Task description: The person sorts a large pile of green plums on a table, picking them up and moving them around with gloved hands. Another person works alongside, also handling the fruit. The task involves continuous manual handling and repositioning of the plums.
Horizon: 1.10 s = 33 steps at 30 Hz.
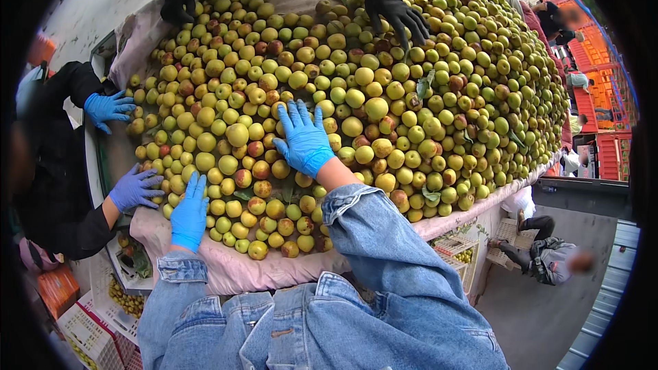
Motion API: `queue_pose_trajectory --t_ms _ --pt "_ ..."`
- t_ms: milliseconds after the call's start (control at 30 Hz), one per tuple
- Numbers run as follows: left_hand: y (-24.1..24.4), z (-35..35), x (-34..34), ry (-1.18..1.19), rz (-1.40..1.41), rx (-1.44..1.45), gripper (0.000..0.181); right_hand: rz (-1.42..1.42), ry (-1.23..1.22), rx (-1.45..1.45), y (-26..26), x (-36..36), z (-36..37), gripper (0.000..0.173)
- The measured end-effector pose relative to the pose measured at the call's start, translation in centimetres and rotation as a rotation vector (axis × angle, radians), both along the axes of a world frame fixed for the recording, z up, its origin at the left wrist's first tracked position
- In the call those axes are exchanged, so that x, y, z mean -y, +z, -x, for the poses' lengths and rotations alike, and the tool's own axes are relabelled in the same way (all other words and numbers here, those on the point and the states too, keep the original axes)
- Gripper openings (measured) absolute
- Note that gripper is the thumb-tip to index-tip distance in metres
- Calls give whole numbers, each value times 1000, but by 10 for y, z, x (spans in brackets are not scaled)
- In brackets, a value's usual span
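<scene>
A broad heap of green and reddish jujube-like fruits (375,108) covers a cloth-lined table edged with pale pink cloth (288,273). My right hand (304,139), in a blue glove, lies palm down on the fruits near the middle, its fingers spread and pointing away from me. Closer to the near left corner, my left hand (189,214), also blue-gloved, rests against fruits at the heap's edge, fingers extended and close together. Neither hand is closed round a fruit; what lies under the palms is hidden. Some green leaves (425,85) lie among the fruits.
Across the table, a co-worker's dark-gloved hands (398,18) touch the heap. At the left, another person's blue-gloved hand (109,109) and purple-gloved hand (136,188) reach its edge. Plastic crates (95,336) stand low at the left. A person (552,262) sits beyond the right side.
</scene>
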<state>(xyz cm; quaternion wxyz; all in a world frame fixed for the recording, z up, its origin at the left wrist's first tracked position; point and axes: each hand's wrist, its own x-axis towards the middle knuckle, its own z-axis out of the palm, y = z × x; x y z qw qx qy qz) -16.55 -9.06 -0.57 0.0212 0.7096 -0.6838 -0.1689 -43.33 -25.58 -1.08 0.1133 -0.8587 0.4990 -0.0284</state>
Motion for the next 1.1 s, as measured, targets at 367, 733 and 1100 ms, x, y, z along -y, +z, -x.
queue_pose_trajectory --t_ms 367,733,1100 --pt "44 64 -16 818 -390 -1595 27 203 -19 -240 11 123 -1 38" --pt "49 77 -24 1069 -425 -2516 36 8 658 374 89 -89 -58 43" --pt "88 -173 -267 1880 1149 -1782 72 -255 451 441 98 -117 15 64"
